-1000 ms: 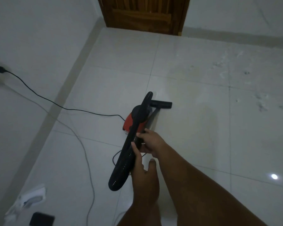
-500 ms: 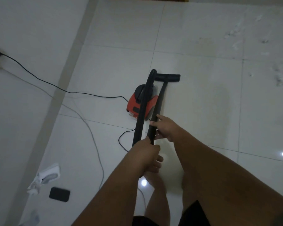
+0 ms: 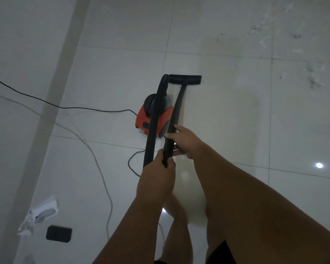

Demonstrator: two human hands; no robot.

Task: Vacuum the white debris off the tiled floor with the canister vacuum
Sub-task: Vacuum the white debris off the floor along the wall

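Two bare forearms reach from the bottom of the frame toward its centre. The left hand, lower and nearer the camera, is curled in a fist around the near end of a black wand, knuckles up. The right hand sits just above and to the right of it, fingers wrapped on the same wand, index finger stretched along it. The right forearm crosses the lower right of the frame. Bare legs show at bottom centre.

No legible text or labels.
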